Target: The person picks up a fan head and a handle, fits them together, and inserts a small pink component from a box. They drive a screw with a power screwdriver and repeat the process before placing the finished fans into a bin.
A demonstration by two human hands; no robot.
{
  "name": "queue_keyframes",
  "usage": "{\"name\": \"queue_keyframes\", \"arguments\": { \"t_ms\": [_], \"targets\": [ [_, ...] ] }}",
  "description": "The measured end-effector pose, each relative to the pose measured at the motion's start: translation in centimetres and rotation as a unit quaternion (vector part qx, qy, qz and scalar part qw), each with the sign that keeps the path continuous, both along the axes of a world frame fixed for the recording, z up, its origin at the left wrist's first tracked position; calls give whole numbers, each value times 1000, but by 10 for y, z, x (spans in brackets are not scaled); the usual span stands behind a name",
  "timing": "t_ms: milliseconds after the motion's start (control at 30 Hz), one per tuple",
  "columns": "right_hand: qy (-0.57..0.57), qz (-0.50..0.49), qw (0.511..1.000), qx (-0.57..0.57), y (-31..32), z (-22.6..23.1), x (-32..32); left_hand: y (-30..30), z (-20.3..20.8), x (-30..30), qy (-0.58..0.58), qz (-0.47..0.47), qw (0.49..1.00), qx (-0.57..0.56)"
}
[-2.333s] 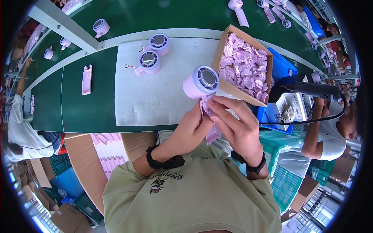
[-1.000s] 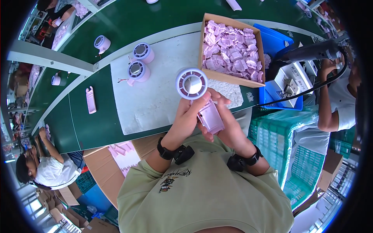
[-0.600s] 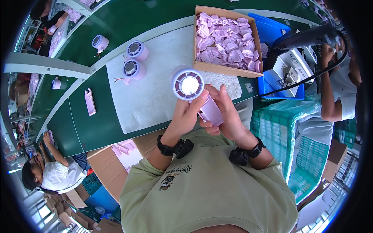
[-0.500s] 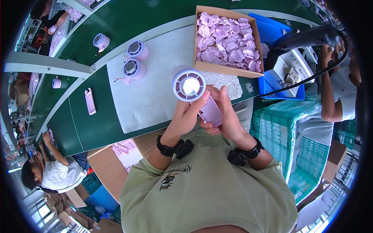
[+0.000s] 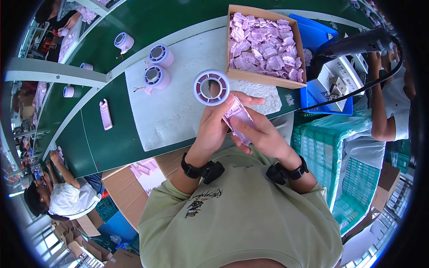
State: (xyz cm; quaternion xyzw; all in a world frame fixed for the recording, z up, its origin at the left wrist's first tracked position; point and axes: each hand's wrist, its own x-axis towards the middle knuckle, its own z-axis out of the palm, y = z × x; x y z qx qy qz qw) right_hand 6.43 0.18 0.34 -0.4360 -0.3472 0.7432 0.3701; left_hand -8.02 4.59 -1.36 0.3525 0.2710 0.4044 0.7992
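Note:
Over the near edge of the white board (image 5: 178, 111) I hold a lilac handheld fan (image 5: 197, 96), its round spoked head and mirror-like centre facing up. My left hand (image 5: 210, 131) is wrapped round it just below the head. A pink handle piece (image 5: 240, 115) slants down from the head, its ribbed inner side showing. On this piece my right hand (image 5: 270, 140) presses its thumb, with other fingers behind it and some stretched out. Whether the handle piece is fastened to the head is hidden by my fingers. Two similar fan heads (image 5: 161, 56) stand on the board, one with loose wires.
A carton (image 5: 267, 80) of pink plastic parts stands at the back, beside a blue bin (image 5: 308, 100) with a white box and a black tool (image 5: 353, 47). A pink handle shell (image 5: 106, 115) lies left. A lined green crate (image 5: 313, 134) is right. Co-workers sit on both sides.
The fan's head has moved a little up and left, and its centre no longer glares. The handle piece has turned to show its inner side, with my right thumb now on it.

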Motion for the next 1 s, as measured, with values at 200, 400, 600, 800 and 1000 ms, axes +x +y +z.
{"name": "queue_keyframes", "arguments": {
  "t_ms": [200, 400, 600, 800, 1000],
  "targets": [
    [18, 27, 999, -38, 6, -1, 5, -2, -1, 1, 27, 10, 999, 25],
    [30, 93, 994, -53, 9, -6, 11, -2, 7, 3, 43, 0, 998, 53],
    [-206, -93, 941, 251, 5, 12, 36, 7, -8, -10, 10, 85, 996, 37],
    [-518, -506, 531, 439, 31, 44, 90, -2, -4, -23, -71, 147, 985, -56],
    [-425, -560, 568, 429, 72, 58, 137, -14, -11, -13, -127, 48, 987, -80]
  ]
}}
